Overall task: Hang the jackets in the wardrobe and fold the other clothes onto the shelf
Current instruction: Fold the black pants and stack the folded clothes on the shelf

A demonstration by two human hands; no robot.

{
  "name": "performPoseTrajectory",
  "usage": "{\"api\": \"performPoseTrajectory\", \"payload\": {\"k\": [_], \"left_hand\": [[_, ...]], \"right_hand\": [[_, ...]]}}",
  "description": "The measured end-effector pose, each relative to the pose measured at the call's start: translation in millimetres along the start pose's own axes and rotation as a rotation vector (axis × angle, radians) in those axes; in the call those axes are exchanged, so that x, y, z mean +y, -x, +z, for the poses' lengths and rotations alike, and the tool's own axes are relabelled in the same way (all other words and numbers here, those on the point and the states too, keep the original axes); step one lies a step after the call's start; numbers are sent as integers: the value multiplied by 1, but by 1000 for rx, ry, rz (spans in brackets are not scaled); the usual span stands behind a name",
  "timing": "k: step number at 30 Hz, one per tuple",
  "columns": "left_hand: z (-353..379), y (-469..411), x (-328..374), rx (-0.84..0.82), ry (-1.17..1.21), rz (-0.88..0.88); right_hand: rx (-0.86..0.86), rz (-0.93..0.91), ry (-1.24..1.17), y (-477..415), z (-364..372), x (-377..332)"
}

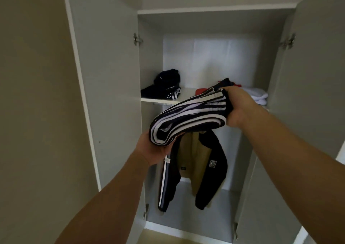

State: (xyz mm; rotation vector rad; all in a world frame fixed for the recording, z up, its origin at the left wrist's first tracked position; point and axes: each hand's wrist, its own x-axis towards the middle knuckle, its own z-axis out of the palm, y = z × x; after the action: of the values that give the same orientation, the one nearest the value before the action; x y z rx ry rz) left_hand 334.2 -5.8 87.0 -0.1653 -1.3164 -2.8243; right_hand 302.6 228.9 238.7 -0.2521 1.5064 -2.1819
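A: Grip status?

B: Both hands on the folded striped garment (190, 117); L hand (155, 148) cups the lower-left end from beneath, palm up, fingers under the cloth & mostly hidden; R hand (237, 109) clamps the upper-right end, fingers curled round the edge.

A: Where does the bundle sit rel. to the hands?

B: Spans between them, held in air in front of the open wardrobe; upper end level w/ the shelf (158, 100) front edge, lower end below it; can't tell if it touches the shelf.

A: Axis?

B: Long axis runs lower-left to upper-right, tilted up toward R hand; white stripes follow that axis; rounded fold at the L-hand end.

A: Shelf contents?

B: Dark clothes pile (164, 87) at left, some white stripes showing; red item (201, 90) mid, partly behind the bundle; white folded item (259, 95) at right, beside R wrist.

A: Below the shelf?

B: Black-and-tan jacket (201, 167) hangs open-fronted; dark jacket w/ white side stripes (166, 184) hangs just left of it, touching; hanger & rail hidden by the bundle.

A: Room?

B: Grey-white wardrobe, left door (104, 75) & right door (308, 94) swung open; plain wall at left; light dim.
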Motion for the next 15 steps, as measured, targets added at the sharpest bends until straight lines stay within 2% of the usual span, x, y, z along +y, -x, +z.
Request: {"api": "performPoseTrajectory", "payload": {"k": [3,6,9,15], "left_hand": [[-3,-36,10,-25,12,-10],[2,-75,22,88,-121,10],[17,-121,45,117,-176,69],[28,-213,101,161,-257,67]], "right_hand": [[27,14,-6,-29,-28,-15],[3,16,11,-67,-52,-29],[21,6,20,-105,-71,-52],[26,11,101,-189,-98,-91]]}}
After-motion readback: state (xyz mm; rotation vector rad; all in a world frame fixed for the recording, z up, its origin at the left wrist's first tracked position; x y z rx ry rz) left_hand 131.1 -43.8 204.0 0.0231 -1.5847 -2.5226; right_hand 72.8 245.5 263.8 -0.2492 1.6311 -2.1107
